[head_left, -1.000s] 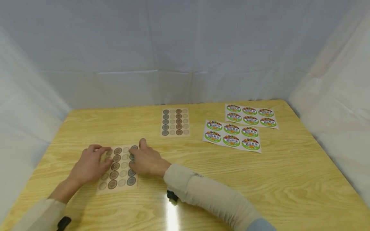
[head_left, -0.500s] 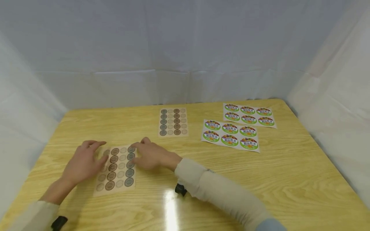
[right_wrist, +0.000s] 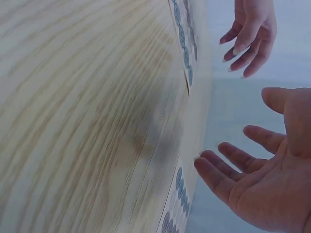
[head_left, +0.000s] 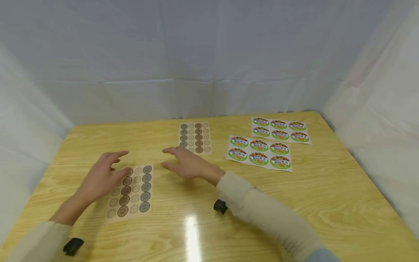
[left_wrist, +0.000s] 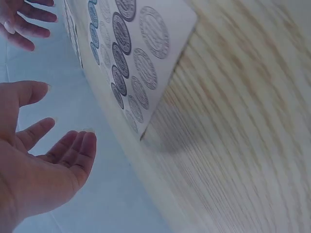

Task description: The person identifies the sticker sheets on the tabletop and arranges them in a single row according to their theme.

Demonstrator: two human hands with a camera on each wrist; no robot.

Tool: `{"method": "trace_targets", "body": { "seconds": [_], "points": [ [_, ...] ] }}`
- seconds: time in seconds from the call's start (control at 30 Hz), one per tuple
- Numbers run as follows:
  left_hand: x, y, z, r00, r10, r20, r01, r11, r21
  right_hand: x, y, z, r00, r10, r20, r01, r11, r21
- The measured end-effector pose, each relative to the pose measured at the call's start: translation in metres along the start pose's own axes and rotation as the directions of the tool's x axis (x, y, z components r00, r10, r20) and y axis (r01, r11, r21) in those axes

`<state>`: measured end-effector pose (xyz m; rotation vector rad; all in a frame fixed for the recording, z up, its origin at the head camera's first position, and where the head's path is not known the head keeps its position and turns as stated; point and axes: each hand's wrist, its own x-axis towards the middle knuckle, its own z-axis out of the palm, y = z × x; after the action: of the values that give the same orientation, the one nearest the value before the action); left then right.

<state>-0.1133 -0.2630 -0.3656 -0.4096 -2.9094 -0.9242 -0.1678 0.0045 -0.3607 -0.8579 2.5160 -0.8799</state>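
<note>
At lower left, our left hand (head_left: 98, 179) hangs spread near a sheet (head_left: 140, 191) bearing round stickers (head_left: 145, 196). Mid-frame, our right hand (head_left: 190, 163) is spread too.

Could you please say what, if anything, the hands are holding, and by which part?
Nothing is held: the left hand and right hand hover empty above the table.

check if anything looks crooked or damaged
Nothing looks damaged, but the front green-sticker sheet and rear green-sticker sheet slant against the table's back edge; the round-sticker sheet by the left hand tilts oppositely.
</note>
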Motion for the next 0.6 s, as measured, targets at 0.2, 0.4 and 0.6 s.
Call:
{"method": "trace_targets", "body": {
  "seconds": [0.2,0.4,0.6],
  "points": [
    [0.010,0.004,0.005,1.000,0.028,-0.006,-0.029,0.995,-0.095,-0.007,0.024,-0.013,0.997,-0.018,-0.070,0.023,0.998,0.063],
    [0.019,0.008,0.007,1.000,0.019,-0.007,-0.020,0.987,-0.158,-0.012,0.039,-0.027,0.992,-0.051,-0.115,0.064,0.992,0.107],
    [0.029,0.011,0.011,1.000,0.007,0.000,-0.007,0.978,-0.208,-0.016,0.052,-0.037,0.986,-0.004,-0.168,0.025,0.992,0.127]
  ]
}}
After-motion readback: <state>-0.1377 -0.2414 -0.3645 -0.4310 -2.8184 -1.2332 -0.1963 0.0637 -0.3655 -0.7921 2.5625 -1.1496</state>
